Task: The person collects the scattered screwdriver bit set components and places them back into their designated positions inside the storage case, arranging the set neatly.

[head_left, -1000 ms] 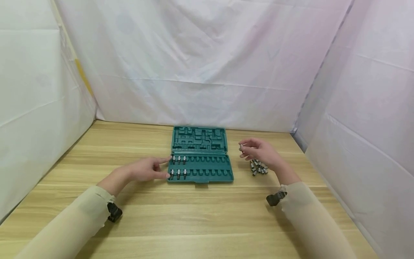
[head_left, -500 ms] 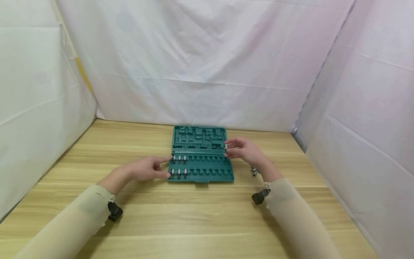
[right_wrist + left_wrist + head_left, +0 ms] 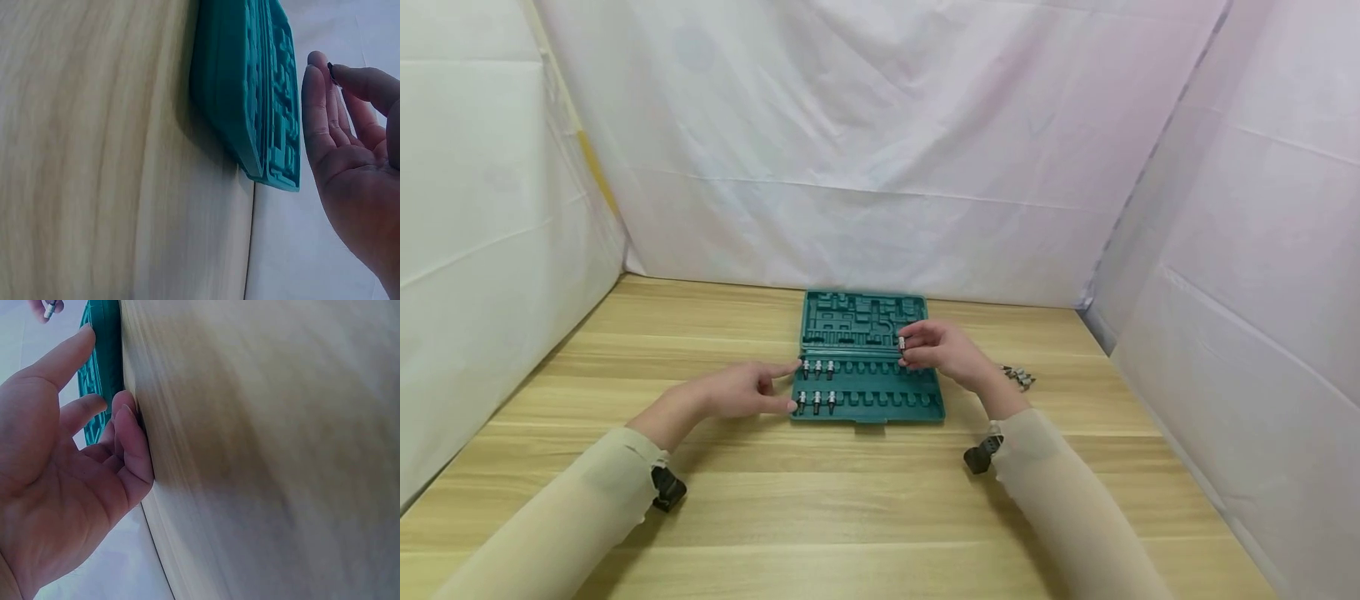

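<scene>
An unfolded green plastic case [image 3: 887,412] lies on the wooden table, its moulded lid half at the back. Several silver bit sockets [image 3: 817,403] with dark tips sit in two rows of slots at its left end. My left hand [image 3: 737,392] touches the case's left edge, thumb and forefinger spread and straight. Between thumb and fingertips my right hand [image 3: 943,350] pinches one bit socket [image 3: 902,343] above the right part of the case. In the right wrist view only its dark end [image 3: 332,73] shows at the fingertips.
A small pile of loose bit sockets [image 3: 1019,377] lies on the table [image 3: 820,517] right of the case, partly behind my right wrist. White sheeting [image 3: 865,150] walls off the back and both sides.
My right hand has carried the bit socket leftward, from above the loose pile to over the right part of the case. The left hand stays at the case edge.
</scene>
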`<action>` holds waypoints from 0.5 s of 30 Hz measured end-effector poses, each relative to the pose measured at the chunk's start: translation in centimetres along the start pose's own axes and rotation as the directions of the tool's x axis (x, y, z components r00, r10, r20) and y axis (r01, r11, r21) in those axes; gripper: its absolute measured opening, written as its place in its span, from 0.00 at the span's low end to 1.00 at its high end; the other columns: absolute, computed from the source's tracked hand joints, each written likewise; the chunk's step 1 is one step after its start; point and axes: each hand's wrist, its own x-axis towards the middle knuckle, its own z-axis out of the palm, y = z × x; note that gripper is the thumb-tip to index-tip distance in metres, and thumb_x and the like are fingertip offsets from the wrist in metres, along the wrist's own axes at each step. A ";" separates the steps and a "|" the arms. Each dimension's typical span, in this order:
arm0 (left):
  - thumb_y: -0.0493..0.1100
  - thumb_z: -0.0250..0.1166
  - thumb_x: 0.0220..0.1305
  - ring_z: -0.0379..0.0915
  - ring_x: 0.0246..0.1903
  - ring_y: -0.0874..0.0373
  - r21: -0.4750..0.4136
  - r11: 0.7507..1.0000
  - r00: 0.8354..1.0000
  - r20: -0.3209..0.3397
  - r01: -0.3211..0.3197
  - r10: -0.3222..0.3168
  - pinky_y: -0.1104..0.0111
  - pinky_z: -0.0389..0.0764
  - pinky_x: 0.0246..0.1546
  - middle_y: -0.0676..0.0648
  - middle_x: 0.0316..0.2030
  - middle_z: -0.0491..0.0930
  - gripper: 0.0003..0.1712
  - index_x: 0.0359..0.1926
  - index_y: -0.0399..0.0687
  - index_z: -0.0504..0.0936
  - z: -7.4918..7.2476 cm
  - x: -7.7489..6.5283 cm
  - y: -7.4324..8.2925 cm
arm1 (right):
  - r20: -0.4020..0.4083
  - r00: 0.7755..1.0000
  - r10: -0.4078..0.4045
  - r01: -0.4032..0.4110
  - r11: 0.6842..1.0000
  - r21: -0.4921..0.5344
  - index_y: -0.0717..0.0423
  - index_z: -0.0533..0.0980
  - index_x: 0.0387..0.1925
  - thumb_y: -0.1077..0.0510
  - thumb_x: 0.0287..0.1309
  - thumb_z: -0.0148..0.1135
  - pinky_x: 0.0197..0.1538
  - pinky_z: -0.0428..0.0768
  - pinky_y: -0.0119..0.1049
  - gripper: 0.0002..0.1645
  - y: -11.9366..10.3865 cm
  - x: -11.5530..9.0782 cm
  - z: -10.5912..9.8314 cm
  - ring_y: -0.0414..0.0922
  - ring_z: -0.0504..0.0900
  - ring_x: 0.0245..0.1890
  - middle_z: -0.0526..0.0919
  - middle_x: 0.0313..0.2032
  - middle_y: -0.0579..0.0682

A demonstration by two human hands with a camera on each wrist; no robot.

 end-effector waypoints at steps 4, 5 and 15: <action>0.60 0.72 0.75 0.72 0.35 0.54 -0.001 1.000 1.000 -0.003 0.001 -0.001 0.62 0.76 0.37 0.46 0.39 0.81 0.50 0.88 0.56 0.58 0.0 0.0 0.0 | -0.003 1.000 -0.004 0.003 0.999 -0.032 0.63 0.75 0.73 0.61 0.78 0.65 0.62 0.88 0.51 0.26 -0.1 0.5 0.8 0.51 0.91 0.53 0.84 0.57 0.62; 0.60 0.72 0.75 0.71 0.35 0.54 -0.001 1.000 1.000 -0.004 0.003 -0.003 0.62 0.75 0.36 0.46 0.38 0.80 0.50 0.88 0.57 0.58 0.0 0.0 0.0 | -0.003 1.000 -0.003 0.003 0.999 -0.037 0.63 0.75 0.72 0.61 0.78 0.65 0.61 0.88 0.50 0.26 -0.1 0.6 1.1 0.50 0.91 0.52 0.84 0.56 0.61; 0.60 0.73 0.74 0.70 0.34 0.54 -0.033 0.999 1.000 0.007 0.021 -0.021 0.62 0.74 0.35 0.45 0.37 0.79 0.51 0.88 0.59 0.58 0.1 -0.1 0.2 | -0.022 0.999 0.022 -0.024 0.997 -0.077 0.57 0.79 0.69 0.57 0.76 0.69 0.59 0.89 0.49 0.25 -0.5 2.0 2.8 0.50 0.91 0.52 0.88 0.58 0.58</action>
